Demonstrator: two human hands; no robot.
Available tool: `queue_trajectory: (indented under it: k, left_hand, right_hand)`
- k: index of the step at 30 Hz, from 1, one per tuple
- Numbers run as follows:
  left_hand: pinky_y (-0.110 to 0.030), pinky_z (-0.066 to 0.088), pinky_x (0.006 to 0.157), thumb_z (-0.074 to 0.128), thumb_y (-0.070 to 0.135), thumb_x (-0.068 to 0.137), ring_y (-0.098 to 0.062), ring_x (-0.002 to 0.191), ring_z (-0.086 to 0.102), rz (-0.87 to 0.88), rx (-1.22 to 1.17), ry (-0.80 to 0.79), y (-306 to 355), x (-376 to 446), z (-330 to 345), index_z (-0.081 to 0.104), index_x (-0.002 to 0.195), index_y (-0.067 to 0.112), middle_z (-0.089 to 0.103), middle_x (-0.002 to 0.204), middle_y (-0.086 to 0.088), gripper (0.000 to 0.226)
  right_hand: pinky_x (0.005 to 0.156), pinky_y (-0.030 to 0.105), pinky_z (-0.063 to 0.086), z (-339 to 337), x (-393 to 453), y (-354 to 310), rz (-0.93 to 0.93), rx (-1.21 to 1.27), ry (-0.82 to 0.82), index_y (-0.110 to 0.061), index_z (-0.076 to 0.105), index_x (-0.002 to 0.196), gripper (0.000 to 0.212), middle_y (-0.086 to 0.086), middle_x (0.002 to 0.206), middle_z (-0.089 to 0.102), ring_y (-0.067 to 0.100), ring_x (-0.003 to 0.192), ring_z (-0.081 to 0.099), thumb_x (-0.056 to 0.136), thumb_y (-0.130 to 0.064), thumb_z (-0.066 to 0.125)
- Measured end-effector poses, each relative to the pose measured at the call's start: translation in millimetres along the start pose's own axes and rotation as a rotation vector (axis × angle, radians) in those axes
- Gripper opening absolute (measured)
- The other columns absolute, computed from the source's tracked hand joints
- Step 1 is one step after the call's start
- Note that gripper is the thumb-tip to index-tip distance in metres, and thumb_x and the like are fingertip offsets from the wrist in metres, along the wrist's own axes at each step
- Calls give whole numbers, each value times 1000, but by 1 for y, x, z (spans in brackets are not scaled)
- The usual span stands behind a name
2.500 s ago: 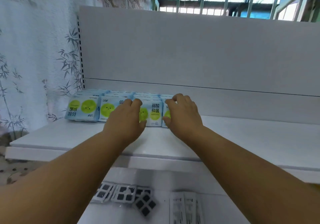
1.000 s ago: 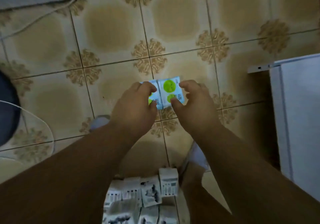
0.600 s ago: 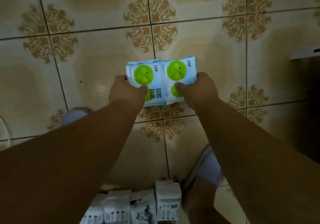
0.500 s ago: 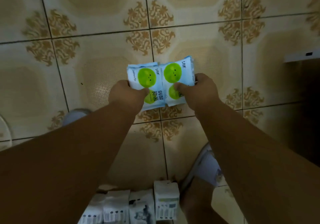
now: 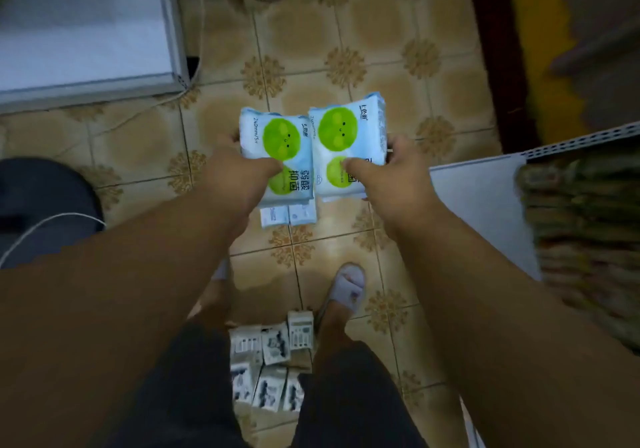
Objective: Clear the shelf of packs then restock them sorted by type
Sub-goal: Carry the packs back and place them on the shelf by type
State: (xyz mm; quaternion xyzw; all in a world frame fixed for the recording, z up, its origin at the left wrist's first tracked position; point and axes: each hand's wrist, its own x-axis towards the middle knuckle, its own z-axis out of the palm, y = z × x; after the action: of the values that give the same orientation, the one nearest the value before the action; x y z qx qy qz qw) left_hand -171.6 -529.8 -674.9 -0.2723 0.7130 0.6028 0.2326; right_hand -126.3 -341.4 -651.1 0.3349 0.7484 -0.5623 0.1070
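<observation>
The view has swung from the shelf down to the tiled floor (image 5: pixel 377 49), and the blue packs with green circles that stood in a row on the shelf a couple of seconds ago are now carried low over the tiles, held further from the body than half a second back. That suggests the clearing step is under way: these packs are off the shelf and about to be set down, probably as their own group apart from the white packs (image 5: pixel 272 364) already lying on the floor between the person's feet. The left hand (image 5: pixel 239 174) is closed around the left stack of blue packs (image 5: pixel 277 157), thumb pressed on the printed face and fingers wrapped out of sight beneath; more packs of the stack show under its lower edge. The right hand (image 5: pixel 391 174) grips the right stack of blue packs (image 5: pixel 346 143) the same way, thumb on top, fingers curled around the far edge. The two stacks touch side by side, not yet on the floor. A white shelf edge (image 5: pixel 485 198) shows at the right.
</observation>
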Motion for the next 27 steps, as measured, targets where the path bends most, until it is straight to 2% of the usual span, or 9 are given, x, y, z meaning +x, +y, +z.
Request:
queue_trajectory:
  k: [4, 7, 9, 13, 16, 18, 21, 24, 27]
  left_hand:
    - [-50, 59, 81, 78, 21, 71, -26, 93, 72, 146, -163, -74, 110, -76, -2, 53, 119, 24, 72, 108, -4, 54]
    - [-48, 59, 80, 71, 24, 88, -22, 88, 73, 236, -239, -179, 179, -112, -1, 59, 110, 25, 73, 104, -3, 26]
    - [-47, 60, 78, 67, 19, 92, -22, 86, 73, 301, -245, -287, 221, -130, 0, 60, 108, 23, 73, 106, -6, 18]
    - [-40, 60, 69, 70, 14, 88, -21, 83, 73, 447, -201, -460, 294, -164, 0, 60, 107, 21, 72, 104, -6, 23]
    - [-37, 57, 65, 72, 8, 85, -24, 92, 72, 502, -221, -617, 327, -194, 4, 58, 117, 15, 71, 111, -8, 36]
    - [-40, 59, 66, 72, 8, 85, -28, 95, 72, 499, -245, -714, 344, -218, 12, 55, 120, 12, 71, 112, -9, 39]
    - [-59, 56, 79, 73, 5, 83, -32, 98, 71, 514, -324, -809, 368, -258, 32, 50, 115, 21, 69, 113, -8, 42]
    - [-41, 59, 67, 70, 3, 86, -22, 89, 72, 591, -381, -884, 389, -311, 58, 48, 124, 26, 68, 107, 0, 50]
    - [-32, 58, 57, 66, 3, 88, -19, 82, 72, 552, -481, -996, 406, -366, 88, 48, 124, 20, 70, 105, -5, 44]
  right_hand:
    - [66, 31, 57, -66, -69, -110, -162, 35, 76, -19, 61, 107, 33, -4, 90, 71, 13, 80, 69, 78, -13, 75]
    - [77, 43, 60, -100, -114, -173, -285, 52, 157, -21, 65, 104, 29, -4, 92, 74, 16, 85, 71, 80, -12, 76]
    - [80, 46, 59, -117, -145, -207, -367, 89, 235, -21, 66, 105, 29, -3, 94, 74, 18, 87, 72, 80, -11, 77]
    - [80, 43, 60, -136, -200, -252, -453, 252, 444, -19, 59, 116, 45, 2, 103, 73, 18, 91, 72, 78, -9, 80]
    - [79, 46, 59, -150, -238, -271, -483, 330, 624, -19, 53, 113, 48, 4, 102, 72, 19, 87, 73, 75, -14, 83]
    - [75, 46, 60, -166, -264, -282, -516, 374, 714, -19, 52, 111, 46, 6, 103, 71, 19, 85, 73, 76, -16, 82]
    - [52, 26, 56, -196, -308, -298, -575, 483, 861, -15, 54, 110, 39, 7, 103, 66, 9, 72, 71, 81, -8, 77]
    - [56, 27, 54, -230, -350, -304, -650, 550, 1027, -21, 58, 108, 35, 4, 97, 69, 11, 71, 69, 81, -8, 77]
    - [62, 32, 56, -270, -387, -305, -702, 546, 1151, -24, 63, 103, 32, -5, 88, 71, 13, 74, 68, 79, -10, 78]
